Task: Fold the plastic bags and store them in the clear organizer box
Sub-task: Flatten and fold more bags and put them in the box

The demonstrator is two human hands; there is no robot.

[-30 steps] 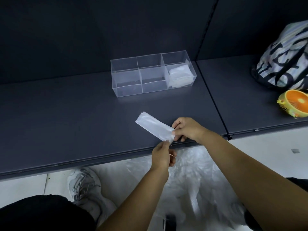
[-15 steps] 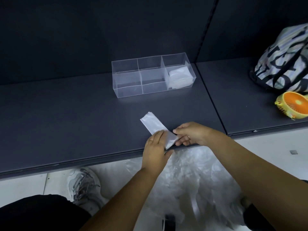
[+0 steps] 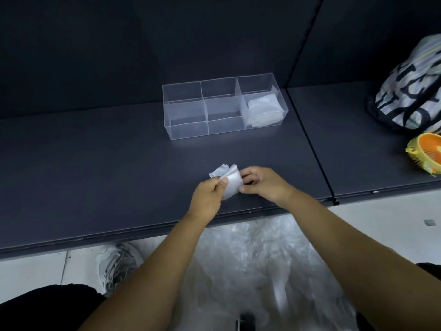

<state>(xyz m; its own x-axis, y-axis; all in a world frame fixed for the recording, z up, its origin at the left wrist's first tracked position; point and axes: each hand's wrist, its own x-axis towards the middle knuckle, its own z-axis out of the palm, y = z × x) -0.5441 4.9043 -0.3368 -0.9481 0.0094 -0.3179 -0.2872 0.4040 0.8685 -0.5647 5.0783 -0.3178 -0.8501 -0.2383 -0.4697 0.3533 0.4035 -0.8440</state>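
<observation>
Shelf (image 3: pixel 95 175): box (image 3: pixel 186 130) at the back, 3 compartments, folded stack (image 3: pixel 263 108) in the rightmost. Left hand (image 3: pixel 208 194) and right hand (image 3: pixel 265 182) each pinch the part-folded bag (image 3: pixel 230 181) near the front edge.

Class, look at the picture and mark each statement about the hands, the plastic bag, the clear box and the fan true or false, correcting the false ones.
1. Both the left hand and the right hand hold one folded plastic bag over the shelf. True.
2. The stored bags lie in the left compartment of the clear box. False: they lie in its right compartment.
3. The orange fan sits inside the clear box. False: it lies on the shelf at the far right, apart from the box.
4. On the floor below the shelf lies loose plastic. True.
</observation>
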